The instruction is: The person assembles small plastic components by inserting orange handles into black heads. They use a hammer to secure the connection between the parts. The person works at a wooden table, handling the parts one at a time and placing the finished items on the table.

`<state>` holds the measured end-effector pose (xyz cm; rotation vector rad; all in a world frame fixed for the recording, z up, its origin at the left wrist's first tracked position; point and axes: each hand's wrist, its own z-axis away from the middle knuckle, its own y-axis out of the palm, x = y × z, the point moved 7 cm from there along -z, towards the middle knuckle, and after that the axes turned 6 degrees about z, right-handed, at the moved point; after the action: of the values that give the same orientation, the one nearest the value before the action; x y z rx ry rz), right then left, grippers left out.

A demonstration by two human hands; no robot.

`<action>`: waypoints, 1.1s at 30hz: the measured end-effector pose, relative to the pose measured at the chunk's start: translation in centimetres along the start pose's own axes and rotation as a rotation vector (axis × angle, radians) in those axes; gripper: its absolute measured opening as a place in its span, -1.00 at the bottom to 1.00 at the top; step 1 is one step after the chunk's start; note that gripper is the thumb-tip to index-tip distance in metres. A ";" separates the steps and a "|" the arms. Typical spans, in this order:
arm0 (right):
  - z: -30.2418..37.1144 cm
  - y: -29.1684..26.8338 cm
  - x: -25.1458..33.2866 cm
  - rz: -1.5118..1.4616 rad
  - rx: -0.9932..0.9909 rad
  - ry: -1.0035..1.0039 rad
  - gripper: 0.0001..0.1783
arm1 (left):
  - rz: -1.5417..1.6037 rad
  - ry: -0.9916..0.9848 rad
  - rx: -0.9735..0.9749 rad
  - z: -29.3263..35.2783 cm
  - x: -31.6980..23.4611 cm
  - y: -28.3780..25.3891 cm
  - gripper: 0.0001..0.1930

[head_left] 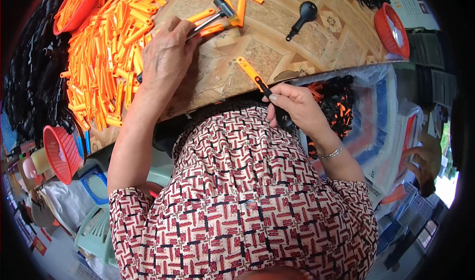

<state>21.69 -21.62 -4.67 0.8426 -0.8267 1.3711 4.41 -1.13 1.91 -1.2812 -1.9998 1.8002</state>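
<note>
My left hand [168, 55] is closed around a small hammer [227, 12] with a dark head, a yellowish face and a metal shaft. Its dark handle end pokes out by my wrist, and the head lies over some orange plastic strips [213, 28] on the table. In my right hand [297, 104], at the table's front edge, is an orange and black plastic piece [253, 74], pinched by its black part. The orange strip points up and left; my fingers partly hide the black end. A loose black part with a round head [307, 11] lies farther back.
A big heap of orange strips [106, 57] covers the left of the patterned table [217, 72]. Red baskets stand at the back left [74, 13], lower left [62, 154] and right [391, 30]. Below the right edge, a striped bag [378, 116] holds black and orange pieces [341, 107].
</note>
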 end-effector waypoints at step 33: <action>-0.5 -0.1 0.6 0.172 -0.090 -0.010 -0.72 | 0.368 0.433 0.699 -0.8 -7.4 3.1 -0.79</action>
<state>21.85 -20.95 -4.38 0.7225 -0.9795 1.4689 11.01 -5.84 2.40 -1.6426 -0.8324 1.8855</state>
